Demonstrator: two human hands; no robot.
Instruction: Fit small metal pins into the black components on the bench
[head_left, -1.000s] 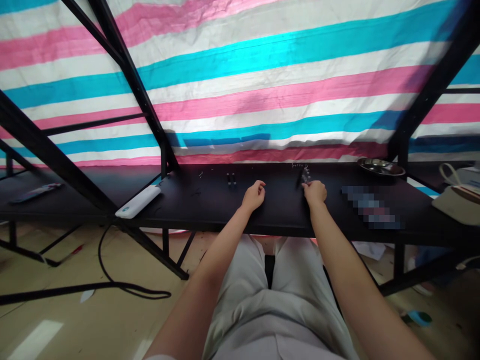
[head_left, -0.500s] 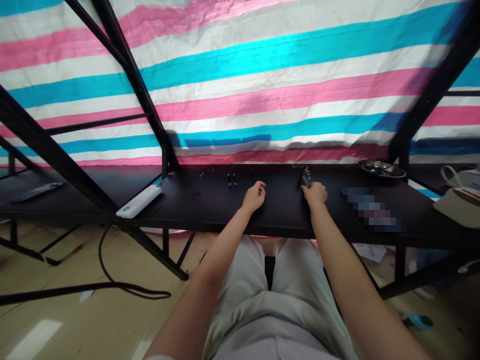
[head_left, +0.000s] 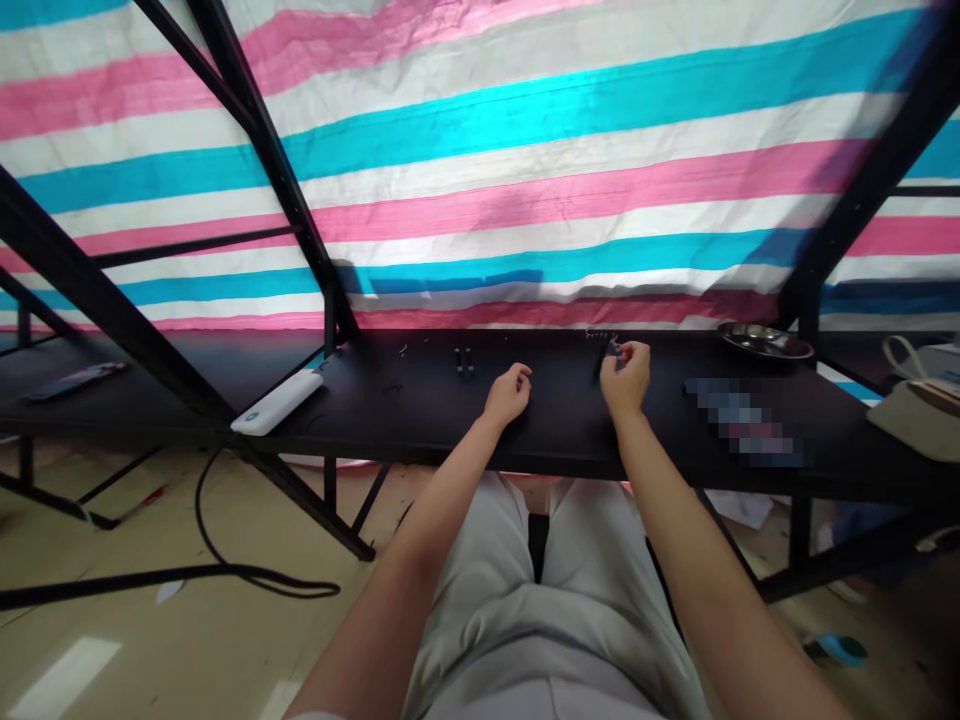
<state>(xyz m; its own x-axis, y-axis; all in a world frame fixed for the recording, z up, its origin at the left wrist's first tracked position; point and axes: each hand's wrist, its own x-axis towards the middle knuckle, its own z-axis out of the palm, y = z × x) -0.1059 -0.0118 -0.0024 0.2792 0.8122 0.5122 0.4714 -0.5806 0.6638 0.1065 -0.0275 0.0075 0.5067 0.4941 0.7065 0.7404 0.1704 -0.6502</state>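
My left hand (head_left: 508, 392) rests on the black table (head_left: 420, 420) with its fingers curled into a loose fist; whether anything is inside I cannot make out. My right hand (head_left: 626, 375) is raised a little above the table, its fingertips pinched on a small dark part (head_left: 613, 348) too small to name. A small cluster of dark bits (head_left: 600, 334) lies just behind it. Two short black pieces (head_left: 463, 358) stand on the table to the left of my left hand.
A white power bank (head_left: 276, 402) lies at the table's left, with a black cable (head_left: 247, 570) trailing on the floor. A metal dish (head_left: 763, 340) sits at the back right, a beige bag (head_left: 915, 405) further right. Black frame struts (head_left: 247, 130) cross before a striped tarp.
My right hand has lifted off the table and turned its fingers up, pinching a small part. My left hand has stayed put.
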